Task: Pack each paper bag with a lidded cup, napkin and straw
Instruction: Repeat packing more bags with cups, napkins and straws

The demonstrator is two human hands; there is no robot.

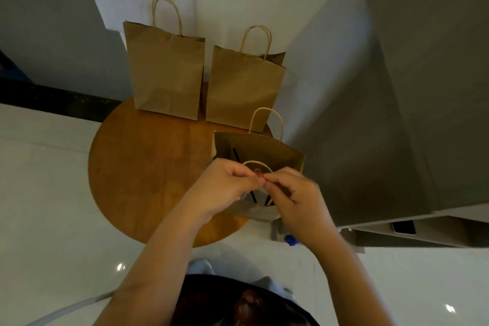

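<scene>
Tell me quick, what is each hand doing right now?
Left hand: pinching a small red clip.
Right hand: pinching the same clip over the nearest bag.

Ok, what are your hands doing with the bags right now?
Left hand and right hand both pinching a small red clip at the near bag top. Two far bags standing. Nothing blocking.

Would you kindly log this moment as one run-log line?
left hand and right hand: pinching red clip | near bag: open
</scene>
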